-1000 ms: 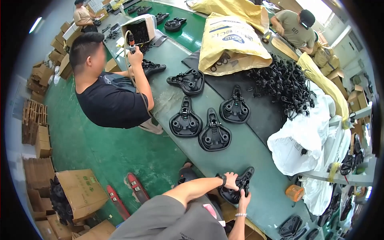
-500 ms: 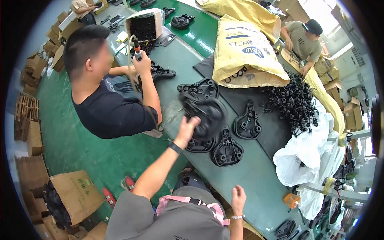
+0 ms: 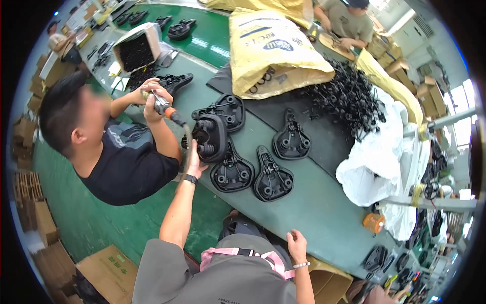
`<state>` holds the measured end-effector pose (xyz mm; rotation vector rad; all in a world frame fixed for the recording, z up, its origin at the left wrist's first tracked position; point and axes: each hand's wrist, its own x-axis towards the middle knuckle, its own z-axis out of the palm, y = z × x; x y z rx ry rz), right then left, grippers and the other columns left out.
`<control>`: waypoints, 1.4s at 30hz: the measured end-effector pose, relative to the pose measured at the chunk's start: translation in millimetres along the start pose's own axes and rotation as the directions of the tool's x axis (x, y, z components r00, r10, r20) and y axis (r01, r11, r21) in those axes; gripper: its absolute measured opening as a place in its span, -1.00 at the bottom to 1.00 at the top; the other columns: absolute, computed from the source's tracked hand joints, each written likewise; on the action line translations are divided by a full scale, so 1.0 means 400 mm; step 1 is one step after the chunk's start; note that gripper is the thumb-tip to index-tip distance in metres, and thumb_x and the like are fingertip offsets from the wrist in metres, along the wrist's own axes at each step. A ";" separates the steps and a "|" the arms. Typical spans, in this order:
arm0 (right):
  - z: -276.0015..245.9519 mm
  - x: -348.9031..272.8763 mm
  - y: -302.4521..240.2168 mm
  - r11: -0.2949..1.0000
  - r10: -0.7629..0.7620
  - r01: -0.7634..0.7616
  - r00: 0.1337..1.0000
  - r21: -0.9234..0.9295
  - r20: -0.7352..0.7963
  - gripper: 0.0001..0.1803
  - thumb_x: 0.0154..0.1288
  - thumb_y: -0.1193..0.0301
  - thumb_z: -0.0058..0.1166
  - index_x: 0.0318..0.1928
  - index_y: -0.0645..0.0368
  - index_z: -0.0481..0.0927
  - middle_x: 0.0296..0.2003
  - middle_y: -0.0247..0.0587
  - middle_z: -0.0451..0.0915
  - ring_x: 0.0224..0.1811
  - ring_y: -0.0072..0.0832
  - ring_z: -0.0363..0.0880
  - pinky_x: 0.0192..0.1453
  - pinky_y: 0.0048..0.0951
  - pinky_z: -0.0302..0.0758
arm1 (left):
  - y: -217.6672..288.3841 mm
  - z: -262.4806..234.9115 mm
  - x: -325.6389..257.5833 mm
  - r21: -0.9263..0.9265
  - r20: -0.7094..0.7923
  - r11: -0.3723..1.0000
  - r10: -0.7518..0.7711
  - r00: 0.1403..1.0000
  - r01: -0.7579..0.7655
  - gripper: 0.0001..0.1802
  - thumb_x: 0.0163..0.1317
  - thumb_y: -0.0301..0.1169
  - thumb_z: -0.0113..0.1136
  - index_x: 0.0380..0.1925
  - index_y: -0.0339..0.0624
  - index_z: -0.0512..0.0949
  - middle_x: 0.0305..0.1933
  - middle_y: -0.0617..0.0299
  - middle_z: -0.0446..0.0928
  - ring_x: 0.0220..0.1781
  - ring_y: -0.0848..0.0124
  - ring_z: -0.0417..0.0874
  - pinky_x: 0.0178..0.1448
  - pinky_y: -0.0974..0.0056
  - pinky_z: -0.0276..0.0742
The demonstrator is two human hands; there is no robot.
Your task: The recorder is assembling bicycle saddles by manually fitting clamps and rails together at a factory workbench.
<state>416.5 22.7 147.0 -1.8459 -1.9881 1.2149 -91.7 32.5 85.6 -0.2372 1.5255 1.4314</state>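
Observation:
My left hand (image 3: 194, 161) grips the rim of a black bicycle saddle (image 3: 217, 133), tilted up off the table's left edge with its underside and round bumpers turned toward the co-worker. The hose of the co-worker's power screwdriver (image 3: 163, 106) passes in front of my wrist. Behind the held saddle lies another saddle (image 3: 230, 109), upside down. Two more lie just right of my hand: a saddle (image 3: 233, 172) and a saddle (image 3: 274, 177). Farther back is one more saddle (image 3: 292, 136). My right hand (image 3: 297, 245) hangs by the table's near edge, loosely bent, holding nothing.
A yellow woven sack (image 3: 278, 55) stands on the green table (image 3: 314, 202), beside a heap of small black parts (image 3: 349, 96). White plastic sheeting (image 3: 372, 172) drapes the right side. At the left sits a co-worker (image 3: 126, 162); a bin of screws (image 3: 135, 50) lies beyond.
My left hand has carried the saddle left, toward the co-worker, and turned it up. The co-worker's screwdriver has tilted and come lower. My view has shifted; my right hand stays by the table edge.

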 end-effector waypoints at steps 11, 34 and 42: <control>0.115 -0.407 0.518 0.668 0.740 -0.509 0.535 0.543 -0.408 -0.69 0.33 0.27 0.17 -0.14 0.30 0.70 -0.37 -0.11 0.72 -0.32 -0.43 0.66 -0.15 -0.39 0.57 | -0.587 -0.061 -0.179 0.622 -0.179 0.748 0.422 0.888 -0.230 -0.57 0.47 -0.11 0.08 -0.39 -0.29 0.40 -0.41 0.29 0.35 -0.32 0.41 0.32 -0.13 0.21 0.39; -0.483 -0.100 1.019 0.640 0.768 -0.436 0.359 0.632 -0.530 -0.38 0.32 0.24 0.14 0.32 0.24 0.40 0.13 0.29 0.53 0.22 0.15 0.49 0.32 -0.02 0.40 | -0.737 0.232 -0.726 0.725 0.663 -0.105 -0.161 0.731 -0.681 -0.72 0.32 -0.33 0.23 -0.20 -0.40 0.63 -0.34 0.17 0.68 -0.30 0.48 0.64 -0.16 0.35 0.56; -0.356 -0.157 0.940 0.602 0.696 -0.104 0.555 0.792 -0.456 -0.34 0.28 0.29 0.16 0.36 0.24 0.40 0.08 0.29 0.60 0.22 0.02 0.57 0.44 -0.10 0.31 | -0.897 0.497 -0.712 0.750 0.657 0.141 -0.276 0.702 -0.647 -0.34 0.30 -0.09 0.34 0.21 -0.36 0.45 0.10 -0.09 0.62 0.19 0.21 0.61 0.27 0.21 0.49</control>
